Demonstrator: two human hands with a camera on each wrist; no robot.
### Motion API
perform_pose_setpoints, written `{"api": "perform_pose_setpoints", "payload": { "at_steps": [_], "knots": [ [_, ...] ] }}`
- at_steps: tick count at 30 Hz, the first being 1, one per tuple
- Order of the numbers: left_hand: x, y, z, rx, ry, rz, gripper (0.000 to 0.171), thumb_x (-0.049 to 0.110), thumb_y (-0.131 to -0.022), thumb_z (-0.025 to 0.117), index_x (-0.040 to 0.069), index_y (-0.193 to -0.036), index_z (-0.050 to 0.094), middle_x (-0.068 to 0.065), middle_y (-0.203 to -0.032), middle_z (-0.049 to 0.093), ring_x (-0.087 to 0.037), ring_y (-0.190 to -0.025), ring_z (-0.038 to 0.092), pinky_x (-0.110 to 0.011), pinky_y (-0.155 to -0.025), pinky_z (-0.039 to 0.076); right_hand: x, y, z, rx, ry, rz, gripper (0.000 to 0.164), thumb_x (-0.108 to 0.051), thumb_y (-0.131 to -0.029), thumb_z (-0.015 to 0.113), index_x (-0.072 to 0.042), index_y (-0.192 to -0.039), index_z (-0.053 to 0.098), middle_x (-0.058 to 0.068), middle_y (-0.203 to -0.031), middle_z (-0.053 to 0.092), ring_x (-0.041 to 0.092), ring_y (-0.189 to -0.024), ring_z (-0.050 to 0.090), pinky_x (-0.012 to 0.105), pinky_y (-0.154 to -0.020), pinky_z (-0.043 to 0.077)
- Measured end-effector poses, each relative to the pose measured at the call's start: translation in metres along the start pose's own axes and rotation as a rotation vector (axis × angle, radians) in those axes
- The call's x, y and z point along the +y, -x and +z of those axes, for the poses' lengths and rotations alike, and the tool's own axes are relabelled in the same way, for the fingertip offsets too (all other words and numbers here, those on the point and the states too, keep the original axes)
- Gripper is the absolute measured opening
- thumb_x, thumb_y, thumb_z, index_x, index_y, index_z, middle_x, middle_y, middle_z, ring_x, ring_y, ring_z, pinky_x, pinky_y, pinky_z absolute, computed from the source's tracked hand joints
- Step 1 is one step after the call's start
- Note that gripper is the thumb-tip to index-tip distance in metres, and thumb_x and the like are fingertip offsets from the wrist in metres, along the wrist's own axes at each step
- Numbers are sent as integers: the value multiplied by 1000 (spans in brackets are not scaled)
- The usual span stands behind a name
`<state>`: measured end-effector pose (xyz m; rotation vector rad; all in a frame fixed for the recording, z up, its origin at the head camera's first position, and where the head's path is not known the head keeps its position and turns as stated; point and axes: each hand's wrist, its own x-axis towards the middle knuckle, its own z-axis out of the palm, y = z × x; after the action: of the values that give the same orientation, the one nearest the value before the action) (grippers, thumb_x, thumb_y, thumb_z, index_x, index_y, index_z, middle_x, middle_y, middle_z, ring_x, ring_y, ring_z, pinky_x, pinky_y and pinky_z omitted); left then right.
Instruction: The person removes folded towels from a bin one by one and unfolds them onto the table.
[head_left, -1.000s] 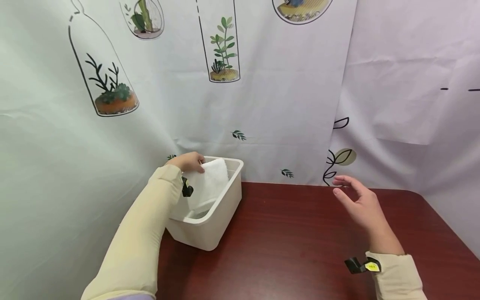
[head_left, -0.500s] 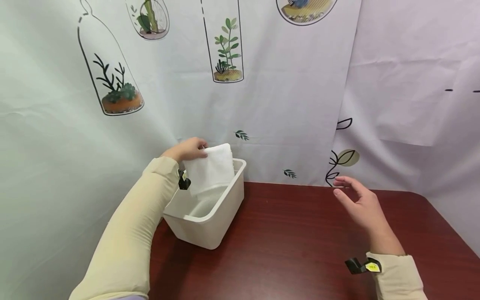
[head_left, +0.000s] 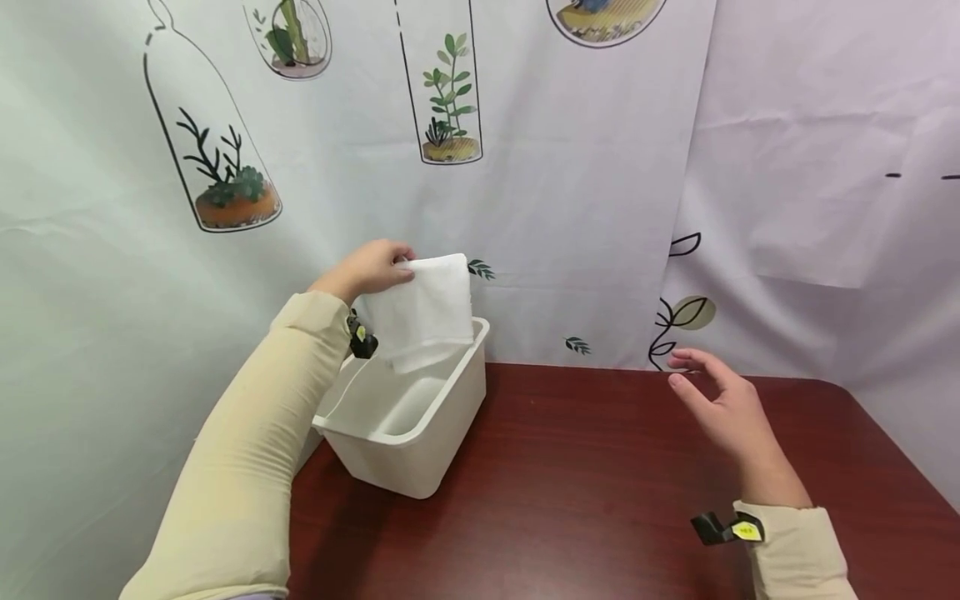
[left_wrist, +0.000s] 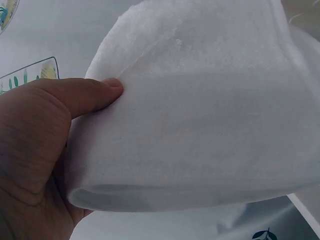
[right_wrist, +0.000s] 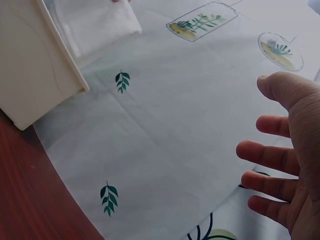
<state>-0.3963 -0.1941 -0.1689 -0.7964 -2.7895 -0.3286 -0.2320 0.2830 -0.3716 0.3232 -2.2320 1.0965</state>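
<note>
A folded white towel [head_left: 431, 304] hangs from my left hand [head_left: 371, 268] above the white plastic bin [head_left: 408, 454]. In the left wrist view the thumb lies across the near face of the towel [left_wrist: 200, 125], pinching it at a folded edge; the other fingers are mostly hidden behind it. The towel's lower edge is still within the bin's opening at the back. My right hand [head_left: 723, 408] hovers over the right side of the table, holding nothing. In the right wrist view the fingers of the right hand [right_wrist: 285, 155] are spread and loosely bent, apart from any object.
The bin stands at the back left of the dark red wooden table [head_left: 600, 492]. A white printed curtain [head_left: 570, 208] hangs close behind the table and along its left side. A black camera mount [head_left: 727, 528] sits on the right sleeve.
My left hand has risen, lifting the towel from inside the bin to mostly above its rim. More of the bin's inside shows. The right hand has stayed in place.
</note>
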Motion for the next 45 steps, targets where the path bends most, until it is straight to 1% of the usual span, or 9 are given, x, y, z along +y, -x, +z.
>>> {"api": "perform_pose_setpoints", "payload": {
  "at_steps": [6, 12, 16, 20, 27, 31, 35, 39, 45],
  "knots": [
    [10, -3, -10, 0, -26, -15, 22, 14, -94, 64, 0, -111, 67, -18, -105, 67, -34, -94, 58, -50, -90, 45, -2, -1, -2, 3, 5, -3, 36, -24, -99, 66, -13, -133, 62, 4, -118, 67, -16, -110, 46, 10, -84, 35],
    [19, -6, -18, 54, -22, -1, 22, 14, -94, 63, 2, -111, 68, -18, -106, 68, -34, -94, 60, -49, -89, 46, -3, -1, 3, 3, -13, -12, 35, -22, -99, 66, -11, -132, 62, -2, -117, 68, -14, -109, 48, 8, -84, 36],
    [28, -7, -21, 81, -11, 11, 22, 17, -93, 62, 4, -110, 69, -15, -104, 68, -32, -92, 59, -47, -87, 46, -6, 0, 8, -9, -40, -16, 35, -20, -99, 67, -11, -132, 62, 4, -118, 68, -7, -109, 53, 8, -84, 38],
    [40, -8, -22, 94, 1, 30, 22, 19, -94, 62, 6, -110, 69, -14, -105, 68, -30, -92, 59, -47, -88, 46, -9, 0, 10, -21, -52, -7, 36, -19, -99, 66, -11, -134, 61, 11, -120, 68, -3, -109, 56, 10, -83, 41],
    [62, -18, -15, 108, 25, 91, 19, 18, -92, 64, 6, -106, 70, -11, -98, 68, -28, -89, 59, -43, -85, 46, -17, -15, 6, -38, -44, -22, 36, -21, -101, 64, -10, -134, 60, 11, -121, 68, -10, -100, 56, 8, -81, 43],
    [74, -23, -9, 88, 38, 130, 18, 16, -91, 64, 5, -104, 71, -10, -95, 67, -27, -87, 58, -41, -82, 46, -27, -32, 4, -49, -44, -75, 35, -18, -101, 63, -8, -134, 60, 12, -119, 69, 10, -107, 62, 8, -90, 41],
    [86, -28, -1, 68, 40, 160, 17, 17, -92, 65, 5, -103, 71, -9, -95, 68, -25, -86, 58, -40, -82, 46, -38, -48, 0, -97, -12, -67, 37, -24, -102, 61, -9, -135, 58, 12, -122, 67, 33, -117, 58, 31, -99, 44],
    [96, -32, 8, 55, 47, 196, 16, 17, -92, 67, 5, -101, 72, -8, -95, 70, -24, -85, 59, -38, -81, 47, -48, -62, -3, -156, 11, -32, 40, -32, -103, 60, -11, -137, 56, 13, -127, 64, 41, -123, 54, 56, -98, 45],
    [110, -33, 23, 25, 51, 239, 20, 19, -92, 68, 4, -106, 73, -8, -101, 72, -24, -91, 62, -38, -87, 48, -59, -84, -2, -212, 48, -26, 43, -35, -102, 59, -12, -139, 55, 13, -131, 63, 40, -125, 54, 58, -99, 46]
  ]
}}
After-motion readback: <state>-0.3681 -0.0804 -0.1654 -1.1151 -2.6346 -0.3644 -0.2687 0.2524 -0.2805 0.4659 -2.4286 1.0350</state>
